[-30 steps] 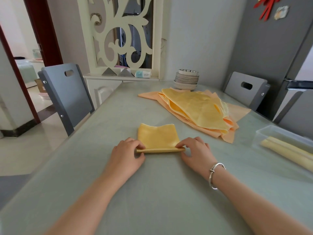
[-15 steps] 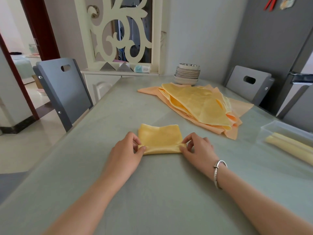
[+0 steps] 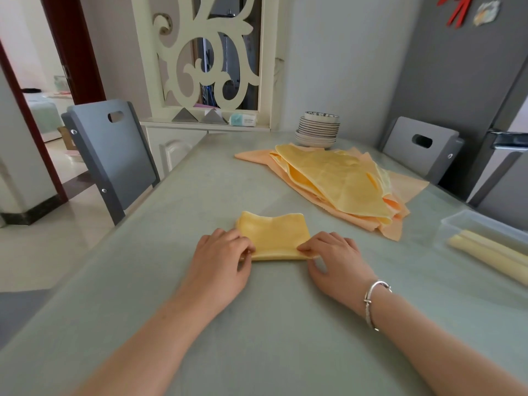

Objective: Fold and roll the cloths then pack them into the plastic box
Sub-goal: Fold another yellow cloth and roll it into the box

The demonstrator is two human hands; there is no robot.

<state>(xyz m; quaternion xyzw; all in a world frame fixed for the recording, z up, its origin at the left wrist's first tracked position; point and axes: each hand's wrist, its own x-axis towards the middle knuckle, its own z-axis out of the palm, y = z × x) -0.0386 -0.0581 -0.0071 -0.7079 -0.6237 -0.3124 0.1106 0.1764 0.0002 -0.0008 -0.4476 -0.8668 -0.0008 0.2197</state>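
Pinching the near edge of the folded yellow cloth (image 3: 273, 235), the left hand (image 3: 221, 261) and right hand (image 3: 335, 260) each grip a corner, fingers curled over the hem. Compared with a moment ago, that edge has turned over into a thicker lip, so the roll looks just begun. Beyond the right hand lies the pile of unfolded cloths (image 3: 340, 184); farther to its right the plastic box (image 3: 468, 224) already holds pale rolled cloths (image 3: 491, 252), so most packing remains
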